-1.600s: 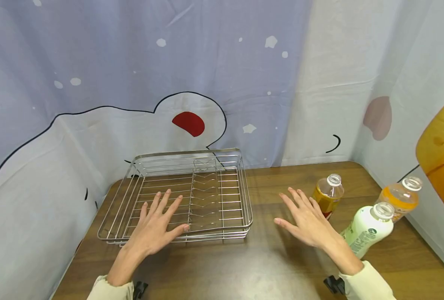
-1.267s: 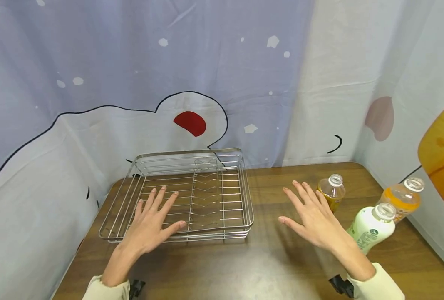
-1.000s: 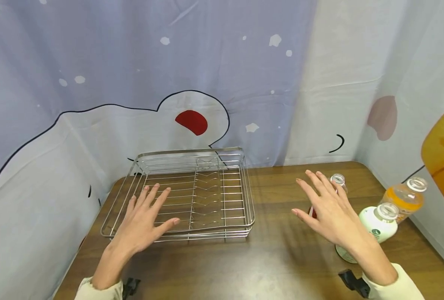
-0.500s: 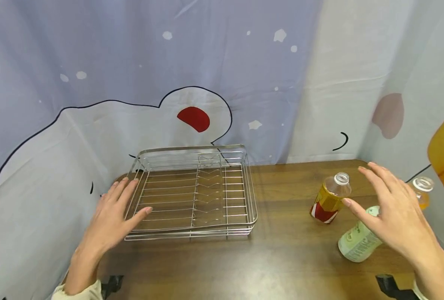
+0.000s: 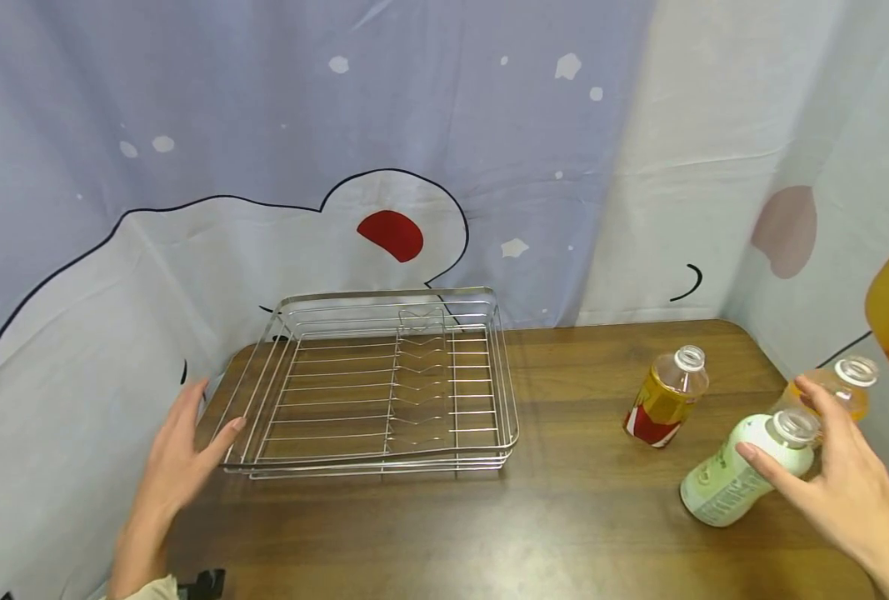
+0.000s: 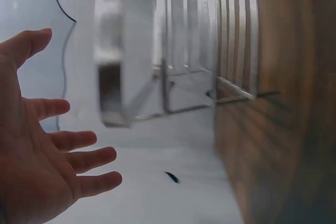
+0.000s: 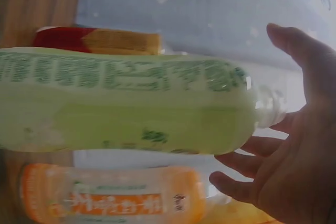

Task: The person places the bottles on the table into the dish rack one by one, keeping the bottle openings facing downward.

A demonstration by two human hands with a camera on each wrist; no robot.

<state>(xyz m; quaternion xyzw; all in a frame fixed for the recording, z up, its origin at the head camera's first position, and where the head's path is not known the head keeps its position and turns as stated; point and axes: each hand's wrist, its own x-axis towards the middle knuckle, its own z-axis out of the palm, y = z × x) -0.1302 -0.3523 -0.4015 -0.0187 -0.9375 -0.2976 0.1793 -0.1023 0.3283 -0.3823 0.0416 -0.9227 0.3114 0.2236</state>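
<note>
- The pale green bottle stands upright near the right edge of the wooden table, uncapped, with a clear neck and green print on its label. In the right wrist view it fills most of the frame.
- The wire dish rack is a shallow steel tray with raised rails and a row of V-shaped dividers. It lies flat at the back left of the table, with nothing in it.
</note>
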